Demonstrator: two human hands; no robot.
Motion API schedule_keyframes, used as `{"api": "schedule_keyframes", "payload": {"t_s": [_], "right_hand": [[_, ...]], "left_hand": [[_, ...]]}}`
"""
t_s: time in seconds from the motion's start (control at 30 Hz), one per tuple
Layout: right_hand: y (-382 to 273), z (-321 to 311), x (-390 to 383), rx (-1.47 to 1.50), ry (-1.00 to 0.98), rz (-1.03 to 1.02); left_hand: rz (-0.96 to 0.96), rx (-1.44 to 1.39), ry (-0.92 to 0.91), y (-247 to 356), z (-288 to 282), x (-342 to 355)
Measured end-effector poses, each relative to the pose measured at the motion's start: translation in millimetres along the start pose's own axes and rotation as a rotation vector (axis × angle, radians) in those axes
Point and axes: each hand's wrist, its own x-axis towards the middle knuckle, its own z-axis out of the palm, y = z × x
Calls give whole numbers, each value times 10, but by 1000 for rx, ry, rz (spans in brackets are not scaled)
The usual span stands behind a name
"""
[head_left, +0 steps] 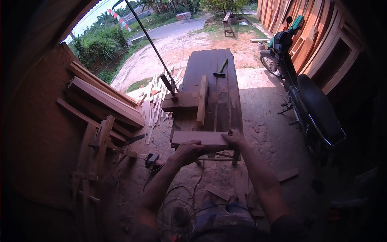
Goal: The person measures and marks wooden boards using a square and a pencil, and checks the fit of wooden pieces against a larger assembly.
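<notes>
A short, flat wooden board point(205, 138) lies crosswise at the near end of the dark workbench point(201, 64). My left hand point(190, 151) is closed on the board's near edge, left of its middle. At the right end, my right hand point(236, 140) grips it with the thumb on top; the fingers beneath are hidden. Beyond the board, a narrow wooden bar point(202, 101) rests lengthwise on the bench, touching a wooden block point(180, 102). A bar clamp point(169, 85) with a long dark rod stands upright on that block. Farther off lies a hammer point(221, 69) with a green handle.
Planks point(105, 101) lean along the left wall, with a wooden trestle point(98, 141) nearer. A power tool point(153, 161) and its cable lie on the floor left of the bench. Offcuts point(242, 181) lie near my feet. A motorcycle point(306, 97) stands at the right.
</notes>
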Motion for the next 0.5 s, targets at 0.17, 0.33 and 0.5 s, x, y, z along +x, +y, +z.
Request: {"api": "schedule_keyframes", "payload": {"t_s": [0.17, 0.33, 0.5], "right_hand": [[-58, 79, -100, 19, 33, 18], [-75, 75, -151, 106, 81, 26], [18, 119, -75, 121, 102, 57]], "left_hand": [[87, 53, -67, -249, 56, 262], [156, 33, -141, -393, 112, 535], [183, 9, -205, -437, 180, 630]]}}
